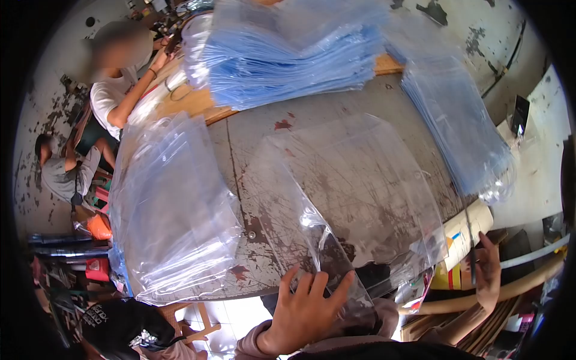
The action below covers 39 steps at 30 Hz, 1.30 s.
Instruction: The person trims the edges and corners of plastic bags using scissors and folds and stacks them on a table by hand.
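Observation:
A clear plastic sheet (360, 174) lies across the worn table in front of me, with a shiny fold running toward its near edge. My left hand (312, 303) rests on that near edge, fingers apart and slightly bent, touching the plastic. Off the table's right side, my right hand (487, 273) is raised with its fingers closed around a thin dark rod (471, 255). The rod's exact kind does not show. Beside it, a cream-coloured roll or tube (471, 234) sits at the table's right corner.
Stacked plastic sleeves lie at the left (174, 204), the back (288, 66) and the right (453, 120) of the scarred table (240, 138). One person (117, 90) works at the back left; another person (66, 168) sits behind. Someone in black (120, 327) is at the lower left.

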Each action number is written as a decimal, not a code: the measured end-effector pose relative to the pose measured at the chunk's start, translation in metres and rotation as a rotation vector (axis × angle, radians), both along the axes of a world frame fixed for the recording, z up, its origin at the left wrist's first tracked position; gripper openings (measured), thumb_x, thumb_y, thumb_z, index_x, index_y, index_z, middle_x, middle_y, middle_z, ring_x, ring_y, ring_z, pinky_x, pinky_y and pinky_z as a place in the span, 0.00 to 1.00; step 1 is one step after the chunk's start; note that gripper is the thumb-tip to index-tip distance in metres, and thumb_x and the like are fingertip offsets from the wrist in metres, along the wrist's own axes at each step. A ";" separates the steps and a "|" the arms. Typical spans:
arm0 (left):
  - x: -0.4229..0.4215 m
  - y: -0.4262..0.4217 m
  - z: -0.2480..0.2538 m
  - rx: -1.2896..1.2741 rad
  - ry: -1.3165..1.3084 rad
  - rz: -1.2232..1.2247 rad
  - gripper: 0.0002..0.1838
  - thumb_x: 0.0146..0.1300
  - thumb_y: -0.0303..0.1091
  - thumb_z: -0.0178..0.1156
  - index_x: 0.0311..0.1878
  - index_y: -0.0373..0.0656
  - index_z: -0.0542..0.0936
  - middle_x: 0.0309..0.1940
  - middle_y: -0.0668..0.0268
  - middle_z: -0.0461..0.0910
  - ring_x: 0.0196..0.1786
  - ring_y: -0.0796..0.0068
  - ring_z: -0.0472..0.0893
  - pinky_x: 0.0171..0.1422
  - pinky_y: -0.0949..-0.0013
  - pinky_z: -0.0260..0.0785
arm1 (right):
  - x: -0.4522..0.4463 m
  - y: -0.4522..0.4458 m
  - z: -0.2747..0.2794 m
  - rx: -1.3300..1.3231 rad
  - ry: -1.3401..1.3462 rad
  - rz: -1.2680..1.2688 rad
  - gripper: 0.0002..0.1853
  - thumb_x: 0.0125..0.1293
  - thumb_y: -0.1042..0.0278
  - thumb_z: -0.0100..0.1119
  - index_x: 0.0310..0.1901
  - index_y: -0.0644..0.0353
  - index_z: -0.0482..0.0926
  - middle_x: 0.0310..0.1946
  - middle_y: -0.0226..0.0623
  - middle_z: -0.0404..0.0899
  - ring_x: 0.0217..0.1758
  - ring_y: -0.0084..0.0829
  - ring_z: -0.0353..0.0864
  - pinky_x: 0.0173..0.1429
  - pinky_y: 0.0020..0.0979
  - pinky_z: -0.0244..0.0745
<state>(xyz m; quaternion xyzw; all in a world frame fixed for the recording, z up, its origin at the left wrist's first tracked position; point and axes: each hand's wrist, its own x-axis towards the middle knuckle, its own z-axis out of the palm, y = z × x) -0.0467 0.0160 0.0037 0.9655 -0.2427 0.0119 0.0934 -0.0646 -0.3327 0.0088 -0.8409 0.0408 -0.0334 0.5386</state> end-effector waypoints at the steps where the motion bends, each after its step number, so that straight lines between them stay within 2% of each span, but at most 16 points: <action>1: 0.004 0.000 -0.002 -0.038 0.038 -0.037 0.25 0.52 0.55 0.60 0.55 0.64 0.76 0.41 0.58 0.72 0.39 0.63 0.71 0.60 0.50 0.59 | -0.004 -0.005 0.004 -0.011 -0.056 0.028 0.30 0.60 0.78 0.45 0.65 0.71 0.54 0.35 0.30 0.72 0.38 0.17 0.70 0.43 0.17 0.64; 3: 0.011 -0.001 -0.010 -0.073 0.081 -0.091 0.23 0.53 0.51 0.60 0.54 0.63 0.77 0.41 0.57 0.71 0.41 0.62 0.72 0.62 0.49 0.57 | -0.012 -0.009 0.009 0.081 -0.081 -0.062 0.36 0.60 0.60 0.58 0.64 0.71 0.56 0.30 0.28 0.69 0.32 0.17 0.67 0.33 0.16 0.60; 5: 0.016 -0.006 -0.019 -0.124 -0.137 -0.056 0.24 0.55 0.49 0.60 0.56 0.58 0.75 0.50 0.50 0.69 0.54 0.53 0.71 0.66 0.44 0.52 | -0.010 -0.004 0.008 0.096 -0.169 -0.067 0.40 0.55 0.54 0.63 0.63 0.71 0.58 0.30 0.27 0.68 0.30 0.17 0.65 0.30 0.16 0.58; 6: 0.019 -0.008 -0.017 -0.124 -0.132 -0.068 0.24 0.55 0.49 0.60 0.56 0.58 0.75 0.50 0.50 0.69 0.54 0.53 0.71 0.66 0.44 0.52 | -0.005 0.004 0.004 0.086 -0.215 -0.068 0.40 0.54 0.54 0.64 0.62 0.70 0.59 0.30 0.27 0.68 0.30 0.18 0.65 0.30 0.16 0.58; 7: 0.020 -0.011 -0.013 -0.218 -0.051 0.024 0.28 0.56 0.50 0.59 0.60 0.51 0.70 0.56 0.45 0.64 0.60 0.48 0.65 0.68 0.44 0.50 | 0.000 0.016 -0.002 0.078 -0.260 -0.067 0.40 0.53 0.53 0.65 0.62 0.69 0.60 0.30 0.27 0.68 0.30 0.18 0.65 0.30 0.17 0.58; 8: 0.022 -0.011 -0.011 -0.310 0.031 0.120 0.33 0.57 0.51 0.57 0.63 0.44 0.66 0.61 0.41 0.60 0.67 0.43 0.59 0.69 0.44 0.47 | 0.006 0.040 -0.003 0.131 -0.251 -0.103 0.39 0.54 0.48 0.62 0.61 0.67 0.62 0.30 0.28 0.68 0.30 0.18 0.66 0.30 0.18 0.59; 9: 0.023 -0.010 -0.014 -0.303 0.032 0.118 0.33 0.57 0.51 0.57 0.63 0.44 0.66 0.61 0.41 0.60 0.67 0.43 0.59 0.69 0.44 0.47 | 0.009 0.061 -0.005 0.193 -0.220 -0.127 0.34 0.55 0.49 0.61 0.56 0.65 0.64 0.30 0.28 0.68 0.31 0.20 0.67 0.32 0.19 0.60; 11: 0.027 -0.006 -0.023 -0.307 0.043 0.097 0.41 0.61 0.54 0.52 0.65 0.28 0.56 0.66 0.36 0.50 0.70 0.40 0.50 0.70 0.48 0.48 | 0.011 0.101 0.001 0.418 0.034 -0.056 0.24 0.58 0.50 0.58 0.47 0.62 0.69 0.30 0.29 0.68 0.33 0.22 0.69 0.36 0.21 0.64; 12: 0.030 -0.005 -0.020 -0.203 0.051 0.084 0.40 0.64 0.51 0.46 0.64 0.21 0.52 0.66 0.37 0.51 0.70 0.42 0.51 0.70 0.51 0.48 | 0.010 0.114 0.005 0.522 0.195 0.022 0.20 0.60 0.50 0.57 0.42 0.61 0.71 0.30 0.30 0.69 0.33 0.23 0.70 0.37 0.22 0.66; 15: 0.032 -0.004 -0.024 -0.175 0.064 0.097 0.36 0.65 0.46 0.43 0.64 0.22 0.53 0.66 0.38 0.51 0.70 0.42 0.51 0.70 0.51 0.47 | 0.009 0.119 -0.016 0.613 0.500 0.455 0.24 0.50 0.65 0.71 0.44 0.59 0.68 0.30 0.28 0.70 0.35 0.21 0.71 0.41 0.23 0.67; 16: 0.032 -0.004 -0.023 -0.190 0.063 0.098 0.35 0.64 0.43 0.43 0.64 0.22 0.53 0.66 0.39 0.51 0.70 0.42 0.51 0.71 0.51 0.46 | 0.008 0.121 -0.019 0.616 0.506 0.451 0.24 0.50 0.65 0.71 0.44 0.59 0.68 0.30 0.28 0.70 0.35 0.21 0.71 0.41 0.23 0.67; 21: 0.034 -0.004 -0.025 -0.270 0.059 0.110 0.35 0.62 0.43 0.45 0.64 0.23 0.54 0.67 0.39 0.51 0.70 0.39 0.50 0.70 0.48 0.46 | -0.002 0.125 -0.038 0.511 0.712 0.528 0.29 0.51 0.57 0.70 0.48 0.61 0.66 0.30 0.30 0.71 0.33 0.21 0.71 0.40 0.22 0.66; 22: 0.034 -0.004 -0.025 -0.303 0.062 0.111 0.35 0.62 0.43 0.46 0.64 0.24 0.55 0.67 0.40 0.52 0.70 0.38 0.50 0.70 0.48 0.46 | -0.004 0.125 -0.046 0.374 0.575 0.628 0.30 0.52 0.55 0.69 0.49 0.62 0.66 0.33 0.33 0.74 0.36 0.21 0.72 0.41 0.22 0.67; 31: 0.038 -0.015 -0.019 -0.199 0.054 0.163 0.33 0.58 0.43 0.50 0.63 0.30 0.62 0.68 0.49 0.55 0.69 0.38 0.52 0.68 0.47 0.49 | 0.002 0.147 -0.039 0.561 0.565 0.482 0.30 0.54 0.57 0.67 0.53 0.65 0.65 0.43 0.39 0.74 0.43 0.26 0.74 0.45 0.26 0.68; 35: 0.038 -0.017 -0.018 -0.172 0.053 0.175 0.34 0.58 0.44 0.50 0.62 0.30 0.63 0.68 0.49 0.55 0.69 0.39 0.53 0.68 0.48 0.50 | -0.004 0.150 -0.049 0.625 0.564 0.406 0.30 0.53 0.56 0.68 0.51 0.64 0.67 0.42 0.38 0.76 0.43 0.25 0.74 0.45 0.25 0.69; 39: 0.038 -0.018 -0.019 -0.154 0.051 0.180 0.34 0.58 0.45 0.49 0.62 0.29 0.63 0.67 0.49 0.56 0.69 0.40 0.53 0.68 0.49 0.50 | -0.008 0.149 -0.057 0.485 0.593 0.362 0.30 0.49 0.53 0.72 0.49 0.61 0.70 0.35 0.32 0.78 0.37 0.21 0.75 0.42 0.24 0.69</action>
